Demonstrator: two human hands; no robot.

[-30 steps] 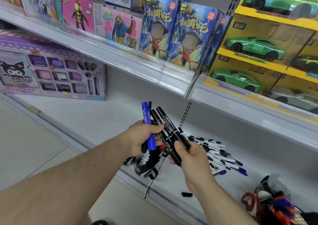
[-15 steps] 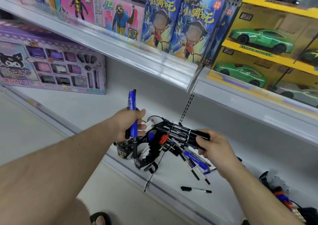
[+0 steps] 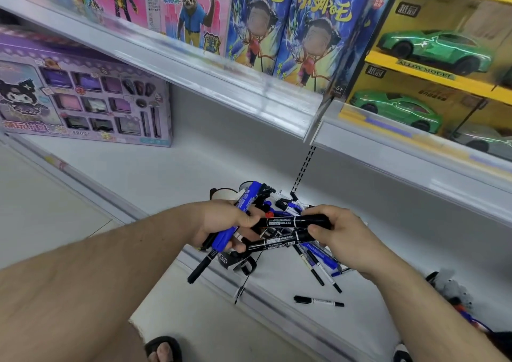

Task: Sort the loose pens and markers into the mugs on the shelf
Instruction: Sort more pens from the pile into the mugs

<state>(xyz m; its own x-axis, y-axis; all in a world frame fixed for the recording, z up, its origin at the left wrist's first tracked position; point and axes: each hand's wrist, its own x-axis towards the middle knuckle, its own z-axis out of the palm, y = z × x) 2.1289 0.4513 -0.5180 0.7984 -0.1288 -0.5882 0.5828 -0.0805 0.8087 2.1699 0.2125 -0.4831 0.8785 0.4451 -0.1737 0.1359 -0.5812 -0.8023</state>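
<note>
Now the right hand [image 3: 339, 231] is bringing its 2 black markers [image 3: 291, 230] across to the left hand [image 3: 221, 223], which is gripping a blue marker [image 3: 243, 203], above the mugs [image 3: 238, 262] on the shelf [image 3: 138, 173]; sorting is continuing.

1. You have a single view, from the camera worn on your head; no second view overlaps with it.
2. It looks forward and steeply down, so both bare forearms run in from the bottom edge and a sandalled foot [image 3: 163, 350] shows at the lower margin.
3. It sits close to the work: your left hand [image 3: 221, 223] and right hand [image 3: 342, 234] fill the middle of the frame.
4. It faces the white lower shelf board [image 3: 155, 173], with the grey upper shelf edge [image 3: 210, 81] slanting across the top.
5. The wide lens bends the shelf lines, and the yellow boxes of green toy cars [image 3: 432, 54] crowd the upper right corner.
</note>
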